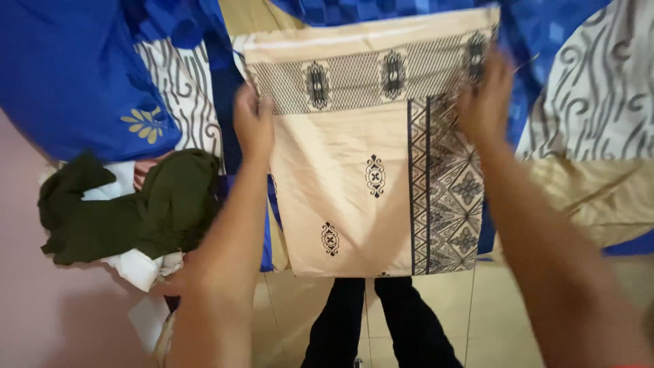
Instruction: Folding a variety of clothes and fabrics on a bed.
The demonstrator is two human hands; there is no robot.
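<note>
A beige cloth [354, 170] with black ornamental patterns hangs in front of me, folded over at the top. My left hand [253, 123] grips its left edge near the upper fold. At the right edge, my right hand [485, 102] holds the cloth beside a dark patterned band. The cloth's lower hem hangs free above my dark trousers [381, 320].
A dark green garment [136, 204] lies on white cloth at the left. Blue fabric [68, 75] and grey-and-white swirl-patterned fabric [599, 88] spread behind the held cloth. A pale tiled floor [490, 320] shows below; a pink surface [41, 300] is at the lower left.
</note>
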